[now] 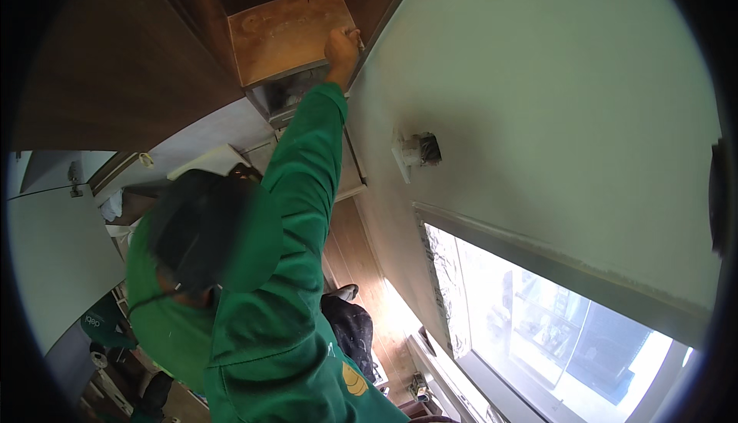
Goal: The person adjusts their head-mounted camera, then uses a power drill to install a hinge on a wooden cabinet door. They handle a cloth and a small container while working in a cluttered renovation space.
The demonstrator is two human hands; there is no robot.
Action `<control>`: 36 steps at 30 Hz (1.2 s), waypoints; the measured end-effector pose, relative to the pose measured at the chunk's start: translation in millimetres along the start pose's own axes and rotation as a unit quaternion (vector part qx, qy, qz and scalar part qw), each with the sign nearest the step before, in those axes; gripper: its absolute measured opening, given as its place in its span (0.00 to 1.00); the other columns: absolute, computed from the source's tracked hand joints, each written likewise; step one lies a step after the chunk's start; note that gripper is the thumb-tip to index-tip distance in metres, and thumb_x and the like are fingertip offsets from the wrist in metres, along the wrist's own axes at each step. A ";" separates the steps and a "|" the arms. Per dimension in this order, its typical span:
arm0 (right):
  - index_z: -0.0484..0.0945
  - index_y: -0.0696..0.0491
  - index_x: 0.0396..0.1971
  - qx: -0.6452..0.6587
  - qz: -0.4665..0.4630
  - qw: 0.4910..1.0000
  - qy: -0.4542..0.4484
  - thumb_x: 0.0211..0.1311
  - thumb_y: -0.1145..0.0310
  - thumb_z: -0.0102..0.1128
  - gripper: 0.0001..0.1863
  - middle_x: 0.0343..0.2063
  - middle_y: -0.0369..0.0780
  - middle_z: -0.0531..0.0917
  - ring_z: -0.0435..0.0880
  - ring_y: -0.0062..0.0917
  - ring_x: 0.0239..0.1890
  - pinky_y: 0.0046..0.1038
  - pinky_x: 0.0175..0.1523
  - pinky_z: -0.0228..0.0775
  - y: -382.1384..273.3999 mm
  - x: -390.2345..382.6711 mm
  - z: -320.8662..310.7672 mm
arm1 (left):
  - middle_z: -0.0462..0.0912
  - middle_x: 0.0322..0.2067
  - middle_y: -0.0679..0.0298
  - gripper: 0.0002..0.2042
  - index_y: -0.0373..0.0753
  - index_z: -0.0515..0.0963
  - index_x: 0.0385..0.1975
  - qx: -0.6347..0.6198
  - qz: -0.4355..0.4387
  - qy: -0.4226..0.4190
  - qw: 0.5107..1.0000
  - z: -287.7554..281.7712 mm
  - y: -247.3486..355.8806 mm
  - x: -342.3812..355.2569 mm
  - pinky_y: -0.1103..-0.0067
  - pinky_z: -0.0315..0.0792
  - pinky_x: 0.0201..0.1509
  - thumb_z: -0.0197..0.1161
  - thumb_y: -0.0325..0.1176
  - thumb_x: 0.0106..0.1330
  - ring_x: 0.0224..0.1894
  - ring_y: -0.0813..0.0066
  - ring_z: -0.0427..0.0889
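Observation:
My left arm, in a green sleeve, stretches up and away to a wooden cabinet (290, 31) beside the wall. At the panel's right edge, close to the wall, my left hand (340, 56) is closed with the fingertips pinched together. A small pale thing seems to show at the fingertips, too small to name. Below the panel sits a grey metal-edged recess with a dark, dusty inside (296, 89). My right hand is not in view.
A co-worker in a dark cap (196, 227) and green clothing is close on my left. A second green cap (108, 321) shows lower left. A pipe end (420, 149) juts from the pale wall (569, 100). A bright window (569, 331) is lower right. Wooden flooring (352, 242) lies below.

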State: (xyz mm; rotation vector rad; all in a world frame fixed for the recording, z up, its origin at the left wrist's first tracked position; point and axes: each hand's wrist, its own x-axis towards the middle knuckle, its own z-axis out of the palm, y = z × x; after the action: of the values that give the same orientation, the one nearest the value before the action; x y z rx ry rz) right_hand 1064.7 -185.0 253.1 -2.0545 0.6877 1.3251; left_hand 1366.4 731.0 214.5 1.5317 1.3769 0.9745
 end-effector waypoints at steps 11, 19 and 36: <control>0.70 0.58 0.45 0.005 0.035 0.999 -0.001 0.58 0.77 0.60 0.15 0.28 0.40 0.81 0.82 0.26 0.28 0.31 0.33 0.77 8.3 -10.0 0.8 | 0.88 0.30 0.60 0.10 0.42 0.88 0.32 -0.034 0.026 -0.166 0.985 16.2 -42.9 61.5 0.72 0.76 0.40 0.71 0.42 0.59 0.33 0.70 0.86; 0.70 0.58 0.46 0.008 0.049 0.999 -0.004 0.59 0.77 0.60 0.15 0.29 0.40 0.81 0.82 0.25 0.28 0.30 0.33 0.77 10.3 -14.7 5.0 | 0.88 0.29 0.62 0.12 0.41 0.88 0.31 -0.029 0.029 -0.188 0.981 23.4 -52.5 70.9 0.74 0.75 0.38 0.72 0.43 0.59 0.31 0.74 0.84; 0.70 0.58 0.47 0.008 0.061 0.998 -0.013 0.60 0.77 0.61 0.16 0.30 0.41 0.82 0.83 0.24 0.29 0.29 0.35 0.77 7.7 -23.9 12.8 | 0.88 0.38 0.59 0.10 0.36 0.87 0.35 -0.075 0.131 -0.187 0.971 6.4 -57.6 77.6 0.78 0.76 0.42 0.64 0.35 0.64 0.36 0.75 0.84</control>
State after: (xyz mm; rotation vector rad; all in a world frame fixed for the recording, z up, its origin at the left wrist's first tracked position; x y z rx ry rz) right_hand 1042.7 -178.6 269.4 -2.0050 0.8219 1.4076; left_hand 1359.9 810.4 159.5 1.7057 0.8336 0.8659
